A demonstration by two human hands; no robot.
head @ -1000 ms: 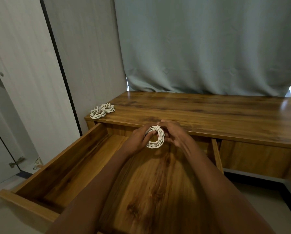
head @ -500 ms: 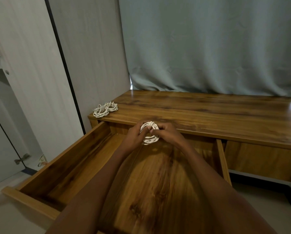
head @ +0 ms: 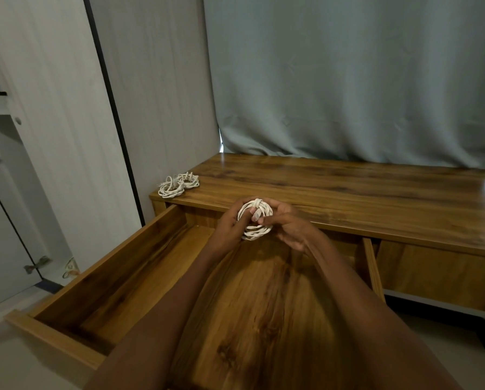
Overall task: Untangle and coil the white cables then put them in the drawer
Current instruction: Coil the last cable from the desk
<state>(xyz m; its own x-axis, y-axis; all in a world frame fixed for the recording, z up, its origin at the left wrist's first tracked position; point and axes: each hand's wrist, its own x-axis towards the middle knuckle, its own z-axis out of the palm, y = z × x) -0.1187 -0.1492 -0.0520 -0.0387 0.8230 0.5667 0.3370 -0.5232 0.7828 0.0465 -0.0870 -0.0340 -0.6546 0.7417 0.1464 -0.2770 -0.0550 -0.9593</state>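
A wooden desk top carries two coiled white cables (touching) at its far-left corner.

- Two bare forearms come in from the bottom edge, and no sleeve shows on either one.
- Left hand: bare, with no glove, ring or watch to be seen.
- Right hand: bare as well, and its wrist carries no band.
- One short, pale fingernail shows on a right-hand finger.
- Both arms are slim and smooth, without markings, and widen toward the camera.
- The elbows and upper arms lie out of frame.
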